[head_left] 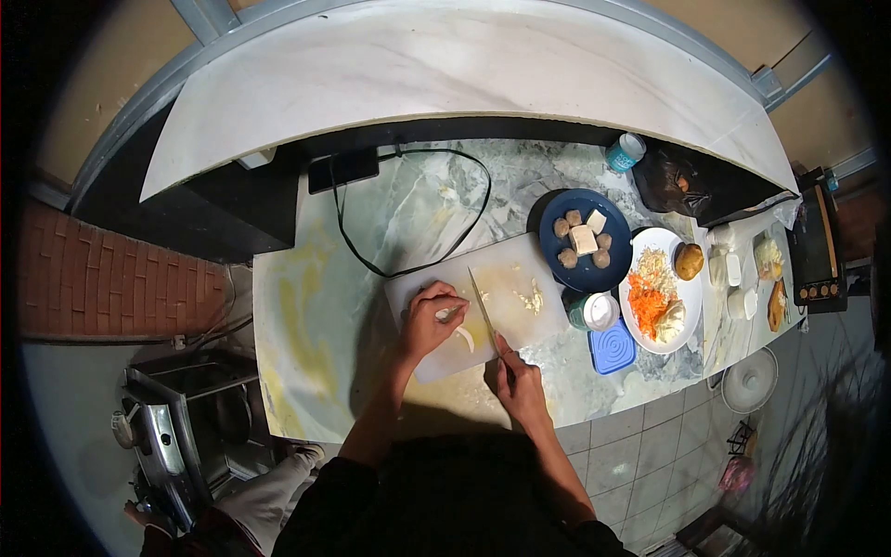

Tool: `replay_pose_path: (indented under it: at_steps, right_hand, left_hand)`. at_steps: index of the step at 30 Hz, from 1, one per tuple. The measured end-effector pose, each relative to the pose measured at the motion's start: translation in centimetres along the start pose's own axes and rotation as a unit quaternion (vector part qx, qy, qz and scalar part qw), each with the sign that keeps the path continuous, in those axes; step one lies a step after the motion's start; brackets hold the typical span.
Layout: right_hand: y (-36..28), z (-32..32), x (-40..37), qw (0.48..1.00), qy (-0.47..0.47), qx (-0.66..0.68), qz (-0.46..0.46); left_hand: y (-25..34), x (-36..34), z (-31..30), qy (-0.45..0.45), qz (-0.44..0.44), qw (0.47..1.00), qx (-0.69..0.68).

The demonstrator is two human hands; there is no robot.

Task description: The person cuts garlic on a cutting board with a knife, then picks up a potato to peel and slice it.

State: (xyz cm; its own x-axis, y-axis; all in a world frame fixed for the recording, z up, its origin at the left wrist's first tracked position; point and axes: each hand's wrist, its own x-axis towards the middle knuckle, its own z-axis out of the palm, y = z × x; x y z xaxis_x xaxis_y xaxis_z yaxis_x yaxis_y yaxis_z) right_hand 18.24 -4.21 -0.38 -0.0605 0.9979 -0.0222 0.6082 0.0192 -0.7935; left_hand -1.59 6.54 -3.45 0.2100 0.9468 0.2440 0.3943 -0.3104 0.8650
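Note:
My right hand (522, 385) is wrapped round the handle of a kitchen knife (481, 299), its blade pointing away from me over the white cutting board (427, 362). To the left of the blade, my left hand (434, 320) is closed, fingers bent together around something pale, mostly hidden by them. A pale curved slice (465, 337) lies on the board just beside those fingers. Right of the knife is a small heap of finely chopped whitish bits (531, 299). A few more crumbs sit close to the blade.
Right of the board are a dark blue plate (585, 277) of brown balls and pale blocks, an open jar (599, 312), a blue lid (613, 347) and a white plate (654, 345) with grated carrot. A black cable (487, 200) loops behind. Another person's leg (269, 501) shows lower left.

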Motion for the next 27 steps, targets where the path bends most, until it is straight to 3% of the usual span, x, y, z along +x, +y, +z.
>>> replay_pose_path:
  at_steps: [4, 5, 7, 27]
  right_hand:
    - [0.7, 0.6, 0.4, 0.997, 0.052, 0.002, -0.065]
    - [0.6, 0.7, 0.3, 0.997, 0.051, 0.003, -0.065]
    - [-0.6, 0.4, 0.1, 1.000, 0.013, 0.018, 0.019]
    - [-0.8, 1.2, 0.0, 1.000, -0.005, -0.013, -0.006]
  left_hand:
    - [0.0, 0.0, 0.3, 0.021, 0.000, 1.000, 0.010]
    - [0.1, 0.0, 0.3, 0.025, -0.005, 1.000, 0.009]
    - [0.5, 0.1, 0.1, 0.022, -0.003, 1.000, 0.008]
    - [0.1, 0.0, -0.2, 0.003, -0.011, 1.000, 0.004]
